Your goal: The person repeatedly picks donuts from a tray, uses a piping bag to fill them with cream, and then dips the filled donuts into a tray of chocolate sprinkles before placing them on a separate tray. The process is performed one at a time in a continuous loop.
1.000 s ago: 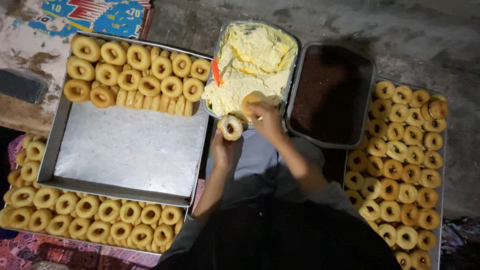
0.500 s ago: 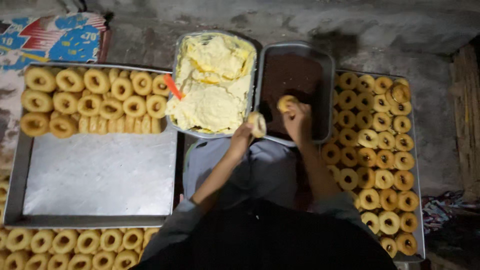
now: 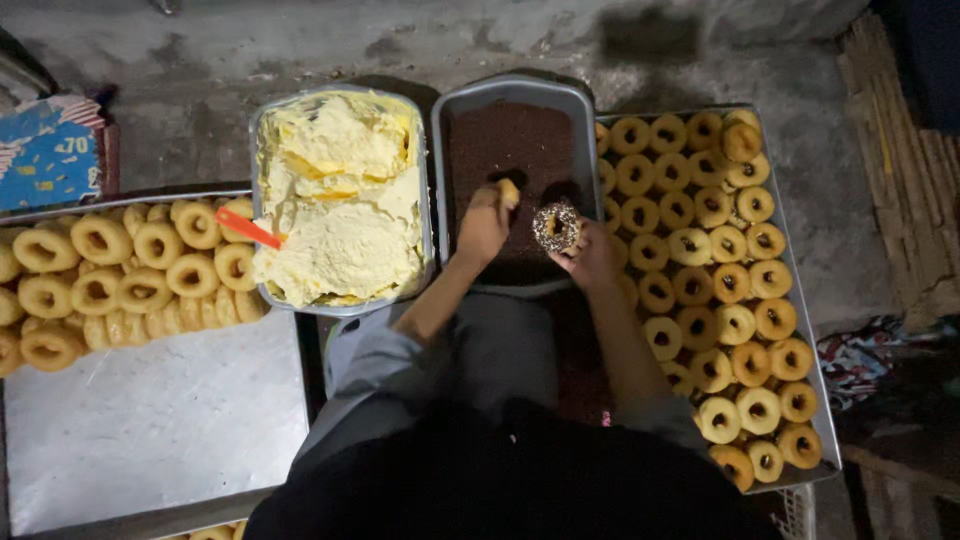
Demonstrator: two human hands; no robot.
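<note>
Right hand (image 3: 592, 255) grips a sprinkle-coated doughnut (image 3: 556, 226) at frame centre, just left of the doughnut tray (image 3: 808, 330); left hand (image 3: 484, 222) clasps a plain doughnut (image 3: 508, 191) over the chocolate-sprinkle tub (image 3: 505, 140).

Grey concrete floor (image 3: 300, 50) bears two doughnut trays (image 3: 150, 430) (image 3: 815, 400), a cream tub (image 3: 258, 150), a sprinkle tub (image 3: 440, 150)

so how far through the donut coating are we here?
Done: only one sprinkle-coated donut shows, held in the right hand. In hand: the left hand presses another donut into the tin of brown sprinkles. Left: the right tray is full of plain donuts, more sit on the left tray, and the cream tub looks full.
</note>
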